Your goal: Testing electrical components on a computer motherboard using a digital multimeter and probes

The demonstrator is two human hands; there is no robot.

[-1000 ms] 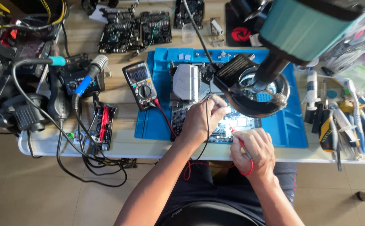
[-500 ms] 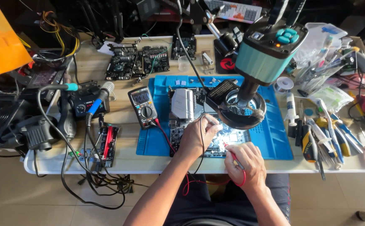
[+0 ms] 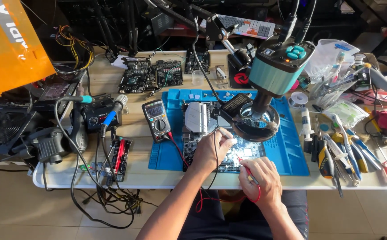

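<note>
I take the blue work mat as my landmark. On its middle lies a circuit board with a silver heatsink. My left hand rests on the board, pinching a black probe; my right hand sits at the mat's near edge, gripping a red probe whose tip touches the board. A multimeter stands at the mat's left edge. A teal microscope with its ring light hangs over the mat's right half. Screwdrivers lie right of the mat.

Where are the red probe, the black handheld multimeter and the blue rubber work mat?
red probe (image 3: 245,168), head view, on its shaft beside the right hand's fingers
black handheld multimeter (image 3: 156,120), head view, near its dial
blue rubber work mat (image 3: 293,156), head view, bare right part
</note>
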